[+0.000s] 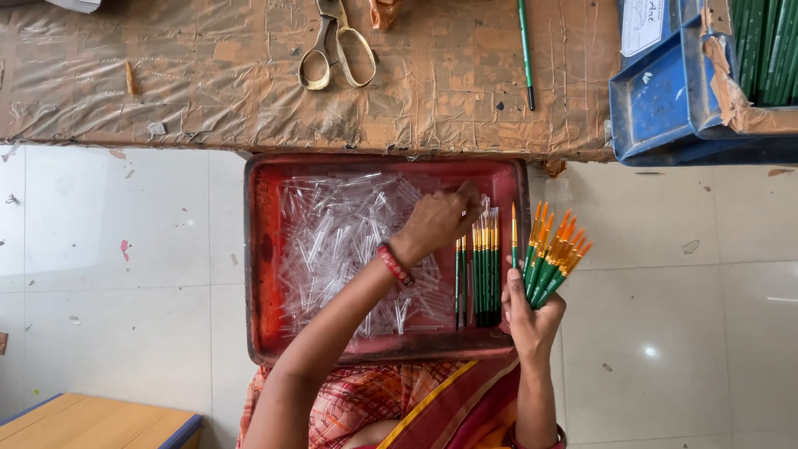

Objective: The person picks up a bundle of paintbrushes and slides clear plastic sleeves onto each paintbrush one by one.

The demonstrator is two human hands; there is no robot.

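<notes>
A red tray [258, 249] on my lap holds a heap of clear plastic caps [332, 233] and, at its right side, a row of green-handled paintbrushes with orange tips [486, 266]. My left hand [436, 220], a red bangle on its wrist, reaches over the heap. Its fingertips are pinched on a small clear cap just above that row. My right hand [532, 312] is at the tray's right edge and grips a fanned bunch of the same brushes [553, 254], tips pointing up and away. One brush stands apart from the bunch, close to the tray's rim.
Beyond the tray is a workbench [208, 83] wrapped in brown tape, with scissors [337, 46] and a loose green brush [525, 50] on it. Blue trays [665, 100] at the right hold more green brushes [769, 50]. A wooden tabletop corner [83, 420] sits bottom left over a pale tiled floor.
</notes>
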